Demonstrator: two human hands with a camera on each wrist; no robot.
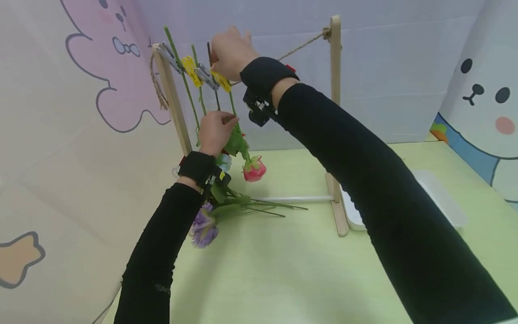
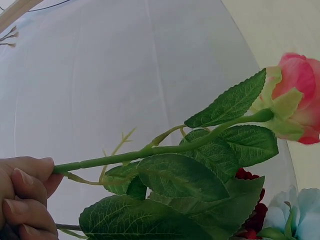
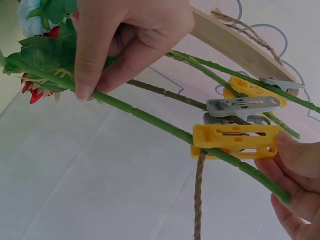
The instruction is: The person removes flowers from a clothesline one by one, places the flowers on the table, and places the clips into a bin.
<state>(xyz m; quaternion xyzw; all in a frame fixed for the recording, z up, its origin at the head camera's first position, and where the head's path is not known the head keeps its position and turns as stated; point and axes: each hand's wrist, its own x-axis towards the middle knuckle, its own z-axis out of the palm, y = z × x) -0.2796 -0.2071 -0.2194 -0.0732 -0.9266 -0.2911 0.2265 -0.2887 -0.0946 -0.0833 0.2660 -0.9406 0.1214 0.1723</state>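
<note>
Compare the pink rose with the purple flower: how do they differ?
Pose: the pink rose hangs bloom-down, its stem in a yellow clothespin on the rope; the purple flower lies on the table.
Contact: the left hand pinches the rose's stem; neither hand holds the purple flower.
Shape: the rose's bloom is compact and cupped; the purple flower's is looser and more spread.

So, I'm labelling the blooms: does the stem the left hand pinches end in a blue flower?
No, the green stem in the left hand ends in a pink rose.
</note>
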